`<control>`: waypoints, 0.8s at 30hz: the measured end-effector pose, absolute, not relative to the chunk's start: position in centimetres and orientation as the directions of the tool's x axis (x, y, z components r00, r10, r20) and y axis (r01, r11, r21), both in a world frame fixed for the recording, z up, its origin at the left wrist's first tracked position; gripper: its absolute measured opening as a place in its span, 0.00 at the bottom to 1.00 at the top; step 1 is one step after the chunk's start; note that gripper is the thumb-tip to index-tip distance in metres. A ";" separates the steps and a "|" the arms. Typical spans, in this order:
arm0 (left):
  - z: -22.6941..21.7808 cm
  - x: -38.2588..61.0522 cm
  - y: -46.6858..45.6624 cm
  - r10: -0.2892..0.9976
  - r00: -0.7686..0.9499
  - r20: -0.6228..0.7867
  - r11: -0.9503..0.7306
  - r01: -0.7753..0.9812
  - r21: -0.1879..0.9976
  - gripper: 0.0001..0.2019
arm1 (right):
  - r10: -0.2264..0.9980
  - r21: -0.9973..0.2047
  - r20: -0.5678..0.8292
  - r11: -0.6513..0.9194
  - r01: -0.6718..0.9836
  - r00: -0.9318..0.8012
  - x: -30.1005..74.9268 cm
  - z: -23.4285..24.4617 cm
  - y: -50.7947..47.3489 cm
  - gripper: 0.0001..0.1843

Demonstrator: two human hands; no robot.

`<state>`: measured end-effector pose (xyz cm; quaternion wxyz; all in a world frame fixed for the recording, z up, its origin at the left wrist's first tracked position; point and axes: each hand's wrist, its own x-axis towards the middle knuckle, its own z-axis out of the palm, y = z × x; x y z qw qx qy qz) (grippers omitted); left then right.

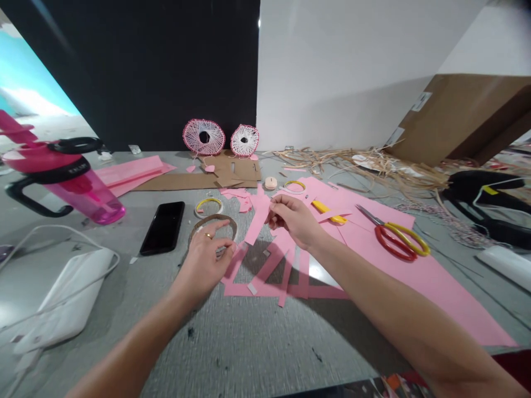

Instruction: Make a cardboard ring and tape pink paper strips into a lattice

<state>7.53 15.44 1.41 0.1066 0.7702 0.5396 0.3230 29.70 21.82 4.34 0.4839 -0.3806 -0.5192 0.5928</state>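
My left hand [209,251], with a gold-coloured ring on one finger, grips a brown cardboard hoop [226,219] at its near side. The hoop's lower part is hidden behind the hand. To the right, my right hand [294,218] pinches a pink paper strip [258,215] between thumb and fingers. That strip slants down toward the left fingertips, above other pink strips [265,271] on the table. Some of these carry small whitish tabs [252,288]. Beyond the hoop lies a roll of tape [208,208].
A large pink sheet [373,237] bears red-and-yellow scissors [400,240] and a yellow cutter [329,211]. At left are a phone [163,228], a white power strip [66,301] and a pink bottle [78,182]. Two string-wound rings [203,137] lean on the back wall, near tangled raffia [332,158].
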 end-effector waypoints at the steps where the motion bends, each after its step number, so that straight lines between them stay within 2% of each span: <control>1: 1.3 7.5 15.4 0.887 0.230 0.402 -0.416 0.775 0.475 0.13 | 0.969 -0.984 0.051 0.007 -0.177 -0.243 29.7 4.3 21.9 0.08; 3: 1.4 7.6 15.4 0.870 0.242 0.429 -0.437 0.782 0.446 0.14 | 0.967 -0.986 0.058 0.016 -0.169 -0.247 29.7 4.3 21.9 0.08; 5: 1.7 7.7 15.4 0.870 0.205 0.448 -0.434 0.750 0.499 0.16 | 0.965 -0.987 0.074 0.035 -0.155 -0.253 29.6 4.3 21.8 0.07; 8: 2.6 7.9 15.1 0.911 0.081 0.405 -0.372 0.583 0.722 0.19 | 0.941 -0.991 0.114 0.085 -0.103 -0.318 29.4 4.5 21.2 0.06; 10: 3.1 8.0 14.9 0.948 0.019 0.317 -0.300 0.381 0.875 0.19 | 0.907 -0.992 0.129 0.121 -0.045 -0.401 29.0 4.7 20.5 0.05; 12: 3.3 8.2 14.7 0.973 0.019 0.228 -0.228 0.167 0.959 0.16 | 0.874 -0.990 0.122 0.139 0.001 -0.470 28.4 4.8 19.5 0.04; 14: 3.3 8.5 14.5 0.983 0.056 0.176 -0.177 0.025 0.984 0.12 | 0.857 -0.989 0.117 0.149 0.024 -0.501 27.7 4.8 18.5 0.04; 17: 3.4 9.0 14.1 0.983 0.115 0.143 -0.140 -0.029 0.990 0.09 | 0.841 -0.985 0.131 0.172 0.029 -0.524 26.9 4.8 17.6 0.06; 20: 4.1 9.3 13.8 0.986 0.127 0.108 -0.091 -0.137 0.986 0.11 | 0.832 -0.983 0.153 0.185 0.008 -0.533 26.9 4.7 17.7 0.05; 22: 4.7 9.4 13.7 0.988 0.138 0.074 -0.035 -0.263 0.964 0.12 | 0.858 -0.957 0.222 0.283 0.066 -0.463 27.3 4.5 18.3 0.05; 24: 5.2 9.3 13.6 0.986 0.154 0.060 -0.005 -0.334 0.943 0.12 | 0.847 -0.859 0.362 0.465 0.213 -0.389 27.9 4.2 18.9 0.05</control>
